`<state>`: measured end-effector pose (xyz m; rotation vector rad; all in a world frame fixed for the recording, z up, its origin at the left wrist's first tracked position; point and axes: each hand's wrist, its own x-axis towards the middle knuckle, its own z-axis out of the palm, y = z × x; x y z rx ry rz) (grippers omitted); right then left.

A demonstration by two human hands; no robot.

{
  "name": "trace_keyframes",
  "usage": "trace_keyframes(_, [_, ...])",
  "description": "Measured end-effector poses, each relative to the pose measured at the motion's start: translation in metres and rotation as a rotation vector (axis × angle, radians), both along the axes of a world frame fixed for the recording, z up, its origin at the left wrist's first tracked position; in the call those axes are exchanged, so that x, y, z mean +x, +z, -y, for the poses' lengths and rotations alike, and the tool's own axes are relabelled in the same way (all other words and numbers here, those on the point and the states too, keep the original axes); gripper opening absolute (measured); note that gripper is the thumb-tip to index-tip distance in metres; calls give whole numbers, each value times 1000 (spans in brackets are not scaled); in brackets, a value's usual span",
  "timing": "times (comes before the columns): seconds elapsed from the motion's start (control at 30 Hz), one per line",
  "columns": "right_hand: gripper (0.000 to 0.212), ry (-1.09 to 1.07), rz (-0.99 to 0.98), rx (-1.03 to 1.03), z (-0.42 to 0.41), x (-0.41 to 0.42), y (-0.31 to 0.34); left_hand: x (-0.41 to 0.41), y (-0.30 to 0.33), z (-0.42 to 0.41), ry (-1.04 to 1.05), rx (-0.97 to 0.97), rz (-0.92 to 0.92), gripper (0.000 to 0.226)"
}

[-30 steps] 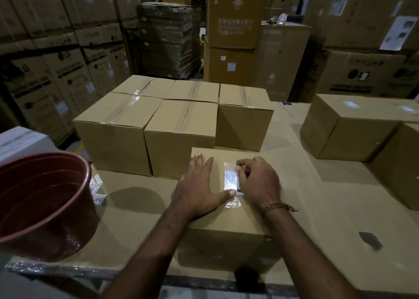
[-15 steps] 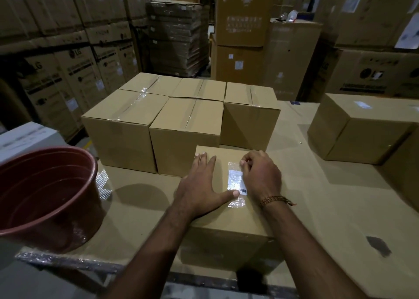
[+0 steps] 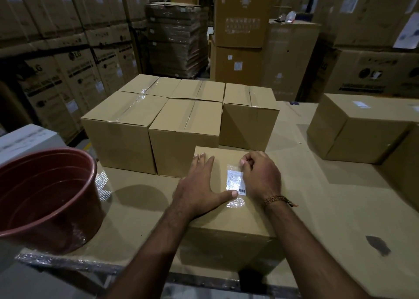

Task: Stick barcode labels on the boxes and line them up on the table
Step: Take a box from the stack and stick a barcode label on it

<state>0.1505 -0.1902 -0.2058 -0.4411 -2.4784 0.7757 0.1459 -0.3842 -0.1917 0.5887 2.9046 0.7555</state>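
A brown cardboard box (image 3: pixel 226 221) stands at the table's near edge. On its top lies a white barcode label (image 3: pixel 234 180) under clear tape. My left hand (image 3: pixel 197 185) lies flat on the box top, its thumb tip pressing the label's lower edge. My right hand (image 3: pixel 260 176) rests on the box with its fingers curled, the fingertips against the label's upper right edge. Several taped boxes (image 3: pixel 181 128) without visible labels stand packed together just behind. Another box (image 3: pixel 353 126), with a label on top, stands at the right.
A red plastic tub (image 3: pixel 45 196) sits at the table's left front corner. The cardboard-covered table (image 3: pixel 328 208) has a dark mark (image 3: pixel 377 244) at the right front. A shadowed box (image 3: pixel 403 162) stands at the right edge. Tall stacks of cartons surround the table.
Both hands stay on the near box and label. My right fingers have curled a little tighter at the label's top edge. The view has shifted slightly.
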Motion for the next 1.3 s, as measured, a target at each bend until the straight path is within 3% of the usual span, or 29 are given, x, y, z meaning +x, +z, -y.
trace_keyframes(0.73, [16, 33, -12, -36, 0, 1, 2, -2, -2, -1, 16, 1, 9, 128])
trace_keyframes(1.07, [13, 70, -65, -175, -6, 0, 2, -1, -1, -1, 8, 2, 16, 128])
trace_keyframes(1.3, [17, 288, 56, -371, -9, 15, 14, -1, 1, -1, 8, -5, 29, 125])
